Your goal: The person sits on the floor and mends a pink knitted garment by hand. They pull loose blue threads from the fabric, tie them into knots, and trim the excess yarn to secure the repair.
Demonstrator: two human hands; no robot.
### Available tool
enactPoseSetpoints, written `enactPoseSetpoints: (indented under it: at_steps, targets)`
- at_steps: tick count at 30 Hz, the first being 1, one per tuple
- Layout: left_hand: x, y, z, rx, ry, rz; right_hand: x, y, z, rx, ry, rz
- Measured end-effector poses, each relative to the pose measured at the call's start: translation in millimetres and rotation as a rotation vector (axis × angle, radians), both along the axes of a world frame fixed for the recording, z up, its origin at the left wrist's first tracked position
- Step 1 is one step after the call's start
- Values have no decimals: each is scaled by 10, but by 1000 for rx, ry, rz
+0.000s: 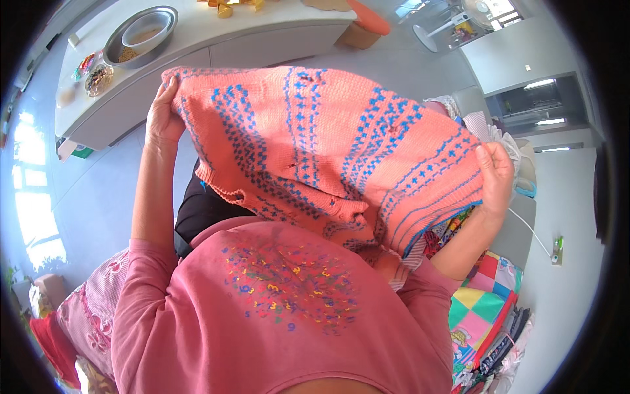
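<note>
A coral-pink knitted garment (325,128) with blue patterned bands is spread in the air above the lap, its lower part folded and sagging. My left hand (167,111) grips its upper left corner, thumb on top. At the right edge, near the blue-trimmed ribbed border, my right hand (494,170) pinches the knit. Several small buttonhole-like gaps or dark spots show in the bands. I cannot tell which part of the garment faces me. Below it are my black trousers (206,197) and pink shirt.
A long white-topped cabinet (275,32) stands ahead, bearing a metal basin (140,37) with a plastic bowl inside and a clear container (99,80). On my right, folded clothes (502,344) and a colourful checked cloth (480,305) lie on the seat. A power strip (556,250) with a white cord is beyond.
</note>
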State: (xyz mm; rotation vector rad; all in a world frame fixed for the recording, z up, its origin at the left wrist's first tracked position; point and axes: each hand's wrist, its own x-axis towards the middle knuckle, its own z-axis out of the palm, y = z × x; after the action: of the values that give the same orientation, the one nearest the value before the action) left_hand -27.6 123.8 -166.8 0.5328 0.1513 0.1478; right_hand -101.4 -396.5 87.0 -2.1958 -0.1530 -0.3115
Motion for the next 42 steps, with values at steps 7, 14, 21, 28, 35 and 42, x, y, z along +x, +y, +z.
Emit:
enactPoseSetpoints:
  at_steps: [7, 14, 21, 28, 35, 42]
  targets:
    - [50, -126, 177, -24, -68, -64, 191, 58, 155, 613, 141, -24]
    - [-98, -123, 253, -62, -46, -85, 111, 354, 116, 911, 145, -172]
    - [-157, -107, 187, -111, -37, -101, 92, 269, 68, 877, 166, -104]
    - [-125, -94, 105, -143, -29, -70, 93, 119, -11, 967, 259, -102]
    - [-162, -70, 46, -120, 27, -48, 91, 155, -33, 953, 299, -34]
    - [-205, 44, -181, -202, 76, -76, 77, 412, -32, 995, 327, -30]
